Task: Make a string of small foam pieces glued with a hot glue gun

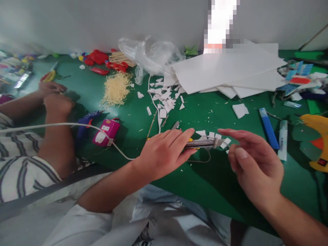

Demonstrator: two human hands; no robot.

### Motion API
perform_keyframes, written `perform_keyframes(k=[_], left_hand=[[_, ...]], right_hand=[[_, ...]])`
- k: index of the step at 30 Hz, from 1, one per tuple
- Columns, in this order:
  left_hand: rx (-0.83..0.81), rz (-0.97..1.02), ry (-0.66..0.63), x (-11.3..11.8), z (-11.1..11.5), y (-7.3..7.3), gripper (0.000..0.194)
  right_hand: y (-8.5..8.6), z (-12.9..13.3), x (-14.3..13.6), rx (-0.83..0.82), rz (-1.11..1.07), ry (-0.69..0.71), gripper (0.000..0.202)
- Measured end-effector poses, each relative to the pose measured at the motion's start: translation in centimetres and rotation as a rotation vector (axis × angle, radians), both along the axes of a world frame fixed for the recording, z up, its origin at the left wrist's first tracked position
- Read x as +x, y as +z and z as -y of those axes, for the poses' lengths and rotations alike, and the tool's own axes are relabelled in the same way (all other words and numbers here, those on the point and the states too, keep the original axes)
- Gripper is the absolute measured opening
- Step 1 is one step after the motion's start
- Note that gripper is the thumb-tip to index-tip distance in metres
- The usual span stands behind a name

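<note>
My left hand [164, 153] is wrapped over a long silver tool [201, 144] with yellow parts, which looks like a cutter and points to the right. Just beyond the tool's tip is my right hand [256, 164], its index finger stretched out and the other fingers partly curled, with nothing visible in it. Small white board pieces [227, 140] lie around the tip. Behind my left hand, a grey blade-like piece [175, 125] shows.
White scraps [165, 99] and white sheets [220, 70] lie behind. Left are yellow shreds [116, 89], a pink box [106, 132] with a cable, a blue glue gun [85, 124] and a person's hands [57, 95]. Right are blue [268, 128] and white [283, 140] tubes and a yellow glue gun [317, 133].
</note>
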State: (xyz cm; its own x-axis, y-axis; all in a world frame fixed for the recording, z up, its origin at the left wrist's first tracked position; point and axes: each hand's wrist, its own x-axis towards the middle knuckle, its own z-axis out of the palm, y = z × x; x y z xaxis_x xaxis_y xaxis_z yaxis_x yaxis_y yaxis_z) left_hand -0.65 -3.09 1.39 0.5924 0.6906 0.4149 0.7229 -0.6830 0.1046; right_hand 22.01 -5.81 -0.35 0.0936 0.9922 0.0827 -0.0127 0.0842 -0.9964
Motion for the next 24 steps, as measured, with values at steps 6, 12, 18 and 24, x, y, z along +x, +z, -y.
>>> perform_keyframes(k=[6,12,18,24], left_hand=[[0.013,0.008,-0.006,0.29,0.13,-0.19,0.034],[-0.003,0.015,-0.032,0.61,0.23,-0.16,0.033],[0.008,0.021,-0.02,0.37,0.15,-0.23,0.033],[-0.009,0.007,-0.021,0.76,0.25,-0.45,0.033]], right_hand=[[-0.21,-0.02,-0.28,0.069,0.345,0.03,0.018],[-0.58,-0.47,-0.32,0.18,0.619,0.074,0.003],[-0.76,-0.53,-0.24,0.221,0.625,0.093,0.002],[-0.74,-0.27,-0.39,0.26,0.691,0.023,0.013]])
